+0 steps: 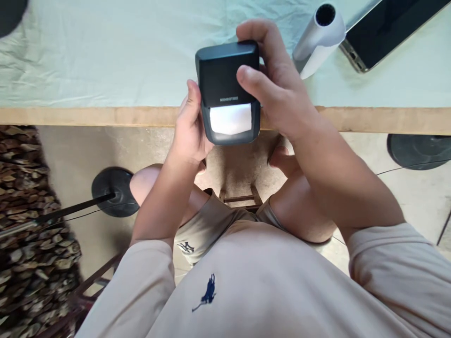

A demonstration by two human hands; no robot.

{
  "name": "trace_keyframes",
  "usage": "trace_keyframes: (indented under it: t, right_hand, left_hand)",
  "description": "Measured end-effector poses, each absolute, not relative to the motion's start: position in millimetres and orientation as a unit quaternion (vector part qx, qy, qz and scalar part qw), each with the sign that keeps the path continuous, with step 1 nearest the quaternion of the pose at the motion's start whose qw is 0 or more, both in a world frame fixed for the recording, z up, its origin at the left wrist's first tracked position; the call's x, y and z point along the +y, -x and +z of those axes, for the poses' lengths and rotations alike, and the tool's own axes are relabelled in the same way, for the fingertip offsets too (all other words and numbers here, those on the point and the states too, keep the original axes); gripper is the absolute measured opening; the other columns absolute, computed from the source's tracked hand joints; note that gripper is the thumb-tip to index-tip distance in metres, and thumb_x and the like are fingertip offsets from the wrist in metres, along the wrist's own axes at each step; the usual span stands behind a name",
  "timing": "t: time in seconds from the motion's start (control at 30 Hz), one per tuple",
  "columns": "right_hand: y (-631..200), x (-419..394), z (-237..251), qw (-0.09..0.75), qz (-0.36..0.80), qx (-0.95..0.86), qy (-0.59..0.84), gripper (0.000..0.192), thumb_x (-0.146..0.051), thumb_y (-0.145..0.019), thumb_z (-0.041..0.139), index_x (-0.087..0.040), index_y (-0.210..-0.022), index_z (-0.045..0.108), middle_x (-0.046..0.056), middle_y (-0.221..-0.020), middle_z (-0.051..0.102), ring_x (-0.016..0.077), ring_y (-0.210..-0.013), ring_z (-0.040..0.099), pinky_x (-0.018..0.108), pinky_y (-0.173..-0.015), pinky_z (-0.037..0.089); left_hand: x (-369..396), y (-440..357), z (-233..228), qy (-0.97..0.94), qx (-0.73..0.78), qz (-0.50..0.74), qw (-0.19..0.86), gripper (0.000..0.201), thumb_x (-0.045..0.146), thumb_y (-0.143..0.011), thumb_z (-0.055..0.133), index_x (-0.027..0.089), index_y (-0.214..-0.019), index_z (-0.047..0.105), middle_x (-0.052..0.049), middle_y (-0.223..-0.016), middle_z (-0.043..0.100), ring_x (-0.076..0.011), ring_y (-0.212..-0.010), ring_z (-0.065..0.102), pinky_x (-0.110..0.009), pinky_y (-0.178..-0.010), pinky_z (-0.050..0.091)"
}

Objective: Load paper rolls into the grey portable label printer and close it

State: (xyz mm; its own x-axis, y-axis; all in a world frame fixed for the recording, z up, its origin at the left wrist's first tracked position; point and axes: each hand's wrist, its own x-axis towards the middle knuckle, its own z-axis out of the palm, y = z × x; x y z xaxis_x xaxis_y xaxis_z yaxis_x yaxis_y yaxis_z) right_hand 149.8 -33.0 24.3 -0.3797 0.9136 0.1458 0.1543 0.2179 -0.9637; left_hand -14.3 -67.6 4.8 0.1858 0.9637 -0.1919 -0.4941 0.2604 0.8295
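Note:
A dark label printer (227, 77) with "NIIMBOT" lettering is held between my two hands, over the table's near edge. A white label or strip of paper (230, 118) shows in the opening at its near end. My left hand (192, 124) supports the printer along its left side, thumb up against the edge and the other fingers hidden beneath. My right hand (275, 75) grips the right side, with the thumb on the top face and the index finger bent at the far corner. The printer's underside is out of sight.
A white cylindrical device (319, 40) with a dark round end lies right of the printer. Beside it is a black-screened smartphone (391, 33). A pale green cloth (105, 56) covers the wooden-edged table (88, 116). Black round stand bases (114, 188) rest on the floor below.

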Motion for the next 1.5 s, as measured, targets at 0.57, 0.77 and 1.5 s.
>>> trace_keyframes:
  t: [0.57,0.77,1.5]
  right_hand:
    - [-155.6,-34.0,26.2,0.498,0.2,-0.763,0.361,0.059,-0.06,-0.09,0.055,-0.012,-0.125,0.052,0.007,-0.118,0.059,0.0039,-0.077,0.052,0.025,-0.079,0.048]
    - [-139.3,-35.3,27.1,0.598,0.163,-0.714,0.325,0.031,-0.042,-0.1,0.048,-0.012,-0.103,0.05,-0.001,-0.084,0.053,0.0009,-0.075,0.053,0.019,-0.082,0.049]
    - [-149.9,-36.6,69.5,0.079,0.147,-0.811,0.561,0.048,-0.02,-0.081,0.056,-0.032,-0.127,0.058,-0.002,-0.117,0.068,0.028,-0.11,0.065,0.045,-0.093,0.053]
  left_hand:
    - [-62.1,17.6,17.7,-0.298,0.374,0.523,0.706,0.045,0.054,-0.094,0.038,0.026,-0.099,0.073,0.002,-0.128,0.07,-0.0311,-0.157,0.027,-0.047,-0.13,0.033]
    - [-62.8,19.0,11.9,-0.306,0.334,0.522,0.722,0.044,0.056,-0.091,0.043,0.027,-0.104,0.073,0.0,-0.135,0.067,-0.033,-0.156,0.029,-0.051,-0.126,0.038]
    - [-62.2,19.4,1.9,-0.356,0.358,0.493,0.708,0.05,0.055,-0.083,0.068,0.038,-0.13,0.061,0.002,-0.122,0.07,-0.0366,-0.146,0.042,-0.052,-0.118,0.044]
